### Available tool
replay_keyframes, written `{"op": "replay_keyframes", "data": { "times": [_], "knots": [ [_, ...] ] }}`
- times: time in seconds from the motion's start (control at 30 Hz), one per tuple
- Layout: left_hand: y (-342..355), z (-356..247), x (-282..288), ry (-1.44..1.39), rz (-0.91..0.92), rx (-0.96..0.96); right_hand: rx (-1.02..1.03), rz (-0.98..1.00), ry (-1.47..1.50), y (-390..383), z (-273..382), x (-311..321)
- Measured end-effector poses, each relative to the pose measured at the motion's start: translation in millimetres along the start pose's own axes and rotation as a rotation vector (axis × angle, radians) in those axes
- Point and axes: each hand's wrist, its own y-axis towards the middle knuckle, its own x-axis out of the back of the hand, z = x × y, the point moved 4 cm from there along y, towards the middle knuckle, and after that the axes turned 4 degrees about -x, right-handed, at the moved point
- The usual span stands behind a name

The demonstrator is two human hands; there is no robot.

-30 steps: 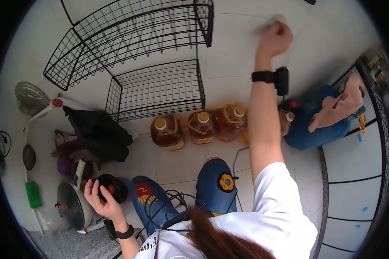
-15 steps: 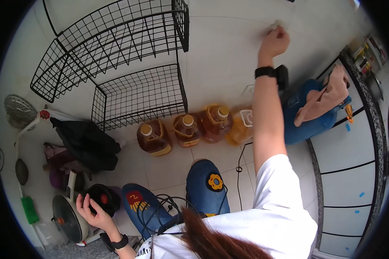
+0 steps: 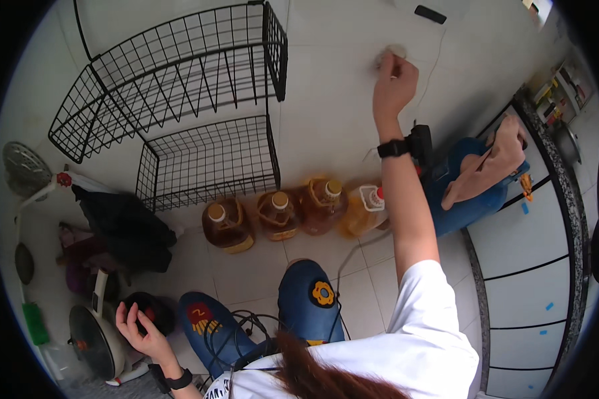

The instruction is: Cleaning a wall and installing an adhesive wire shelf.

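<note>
My right hand is stretched far forward to the white tiled wall. Its fingers are closed on a small pale wad, blurred and partly hidden; whether it is cloth or tissue I cannot tell. The wad appears to lie against the wall surface. Low at the left, my left hand hangs in the air with its fingers loosely bent and apart, holding nothing. It is nearest to a lidded pan and a dark round object.
Black wire baskets hang on the wall to the left. Below them, several large oil bottles line the floor. A blue gas cylinder with a pinkish cloth stands right, beside white cabinets. Cables loop over my knees.
My right hand has shifted left and slightly down in the view along the wall with the pale wad. The whole view has shifted a little; my left hand stays about the same.
</note>
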Motion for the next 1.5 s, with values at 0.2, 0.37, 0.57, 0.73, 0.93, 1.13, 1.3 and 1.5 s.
{"op": "replay_keyframes", "data": {
  "times": [0.2,0.37,0.57,0.73,0.93,1.13,1.3,1.5],
  "knots": [
    [-0.3,-7.1,-3.3,-0.04,0.033,0.014,-0.404,0.032,0.156,84.2,-12.5,-5.9],
    [-8.0,2.4,0.0,-0.072,0.007,0.051,0.032,0.013,0.075,59.3,32.8,-15.4],
    [-8.2,-0.3,-3.4,-0.06,0.015,0.032,-0.498,-0.082,0.344,104.7,-16.5,-12.2],
    [-12.8,1.2,0.2,0.075,0.054,-0.04,-0.156,0.052,0.19,65.5,40.5,-23.0],
    [-6.4,3.7,1.9,-0.051,0.01,-0.004,-0.536,-0.101,0.443,110.7,-14.4,-16.6],
    [-14.6,15.9,8.4,-0.012,0.013,0.045,0.205,0.024,0.112,29.9,33.9,-20.1],
    [-15.1,14.1,11.7,0.023,-0.009,-0.01,-0.368,0.015,-0.037,97.8,-42.7,9.9],
    [-17.1,22.3,14.9,-0.063,-0.003,0.111,0.229,0.123,0.123,-0.2,61.4,-14.8]
  ]
}}
